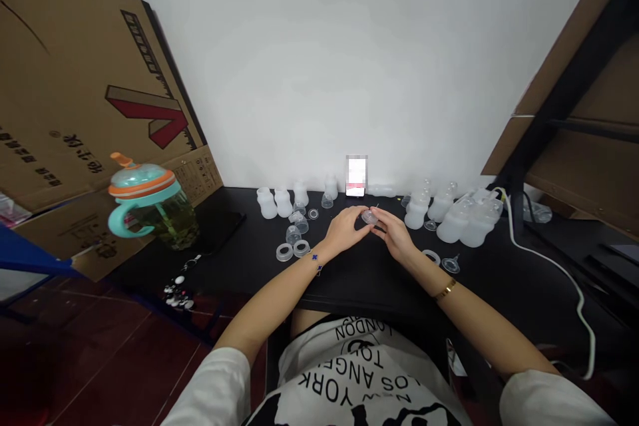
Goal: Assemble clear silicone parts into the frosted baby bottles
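Note:
Over the middle of the black table (359, 279), a small clear plastic piece (369, 216) is held between both hands. My left hand (347, 229) grips its left side with thumb and fingers. On its right side, my right hand (394, 233) pinches it with the fingertips. White rings (284, 252) and clear domed caps (293, 234) lie left of my left hand. Right of my right hand are another white ring (430, 257), partly hidden by the forearm, and a clear nipple-shaped piece (450, 264).
Frosted bottles (267, 204) stand at the back left, more bottles (454, 221) at the back right. A lit phone (356, 176) leans on the wall. A teal jug (154, 206) stands left; a white cable (549, 269) runs along the right.

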Action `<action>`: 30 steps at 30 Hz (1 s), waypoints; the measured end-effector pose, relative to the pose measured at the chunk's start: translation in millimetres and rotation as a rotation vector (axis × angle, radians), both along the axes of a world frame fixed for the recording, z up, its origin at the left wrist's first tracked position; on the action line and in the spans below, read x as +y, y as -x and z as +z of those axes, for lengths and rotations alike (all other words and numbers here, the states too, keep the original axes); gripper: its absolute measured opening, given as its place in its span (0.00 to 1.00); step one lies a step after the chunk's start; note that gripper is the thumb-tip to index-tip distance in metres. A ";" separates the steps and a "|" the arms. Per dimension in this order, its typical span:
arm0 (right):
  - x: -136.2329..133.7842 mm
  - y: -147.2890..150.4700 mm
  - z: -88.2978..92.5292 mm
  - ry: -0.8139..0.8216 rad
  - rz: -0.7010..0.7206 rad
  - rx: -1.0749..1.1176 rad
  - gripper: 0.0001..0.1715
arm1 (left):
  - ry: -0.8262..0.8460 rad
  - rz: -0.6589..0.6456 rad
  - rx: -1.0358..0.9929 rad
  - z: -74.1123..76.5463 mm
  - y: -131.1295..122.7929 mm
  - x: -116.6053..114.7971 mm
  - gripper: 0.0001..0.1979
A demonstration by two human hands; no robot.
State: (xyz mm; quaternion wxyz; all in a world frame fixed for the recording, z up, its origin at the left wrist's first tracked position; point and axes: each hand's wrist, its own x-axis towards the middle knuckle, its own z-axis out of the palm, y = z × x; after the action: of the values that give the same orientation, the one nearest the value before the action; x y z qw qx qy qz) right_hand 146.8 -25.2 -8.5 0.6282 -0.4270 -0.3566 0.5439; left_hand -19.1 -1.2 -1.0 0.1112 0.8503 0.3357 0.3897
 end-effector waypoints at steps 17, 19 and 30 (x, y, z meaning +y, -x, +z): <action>-1.1 0.6 2.7 -0.003 -0.064 -0.054 0.17 | 0.015 -0.036 0.007 -3.3 0.2 2.0 0.14; -0.3 0.0 1.2 -0.004 -0.064 -0.049 0.17 | 0.031 -0.058 -0.015 -3.2 0.1 1.5 0.14; 2.5 1.7 -0.9 0.018 -0.022 -0.038 0.13 | 0.341 -0.101 -0.343 -2.4 -5.3 5.4 0.13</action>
State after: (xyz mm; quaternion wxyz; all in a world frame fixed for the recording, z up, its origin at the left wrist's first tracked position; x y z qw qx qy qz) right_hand 145.1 -22.7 -9.4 0.6234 -0.4469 -0.3589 0.5318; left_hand -13.9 4.2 -3.3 0.3276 0.7565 0.3301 0.4598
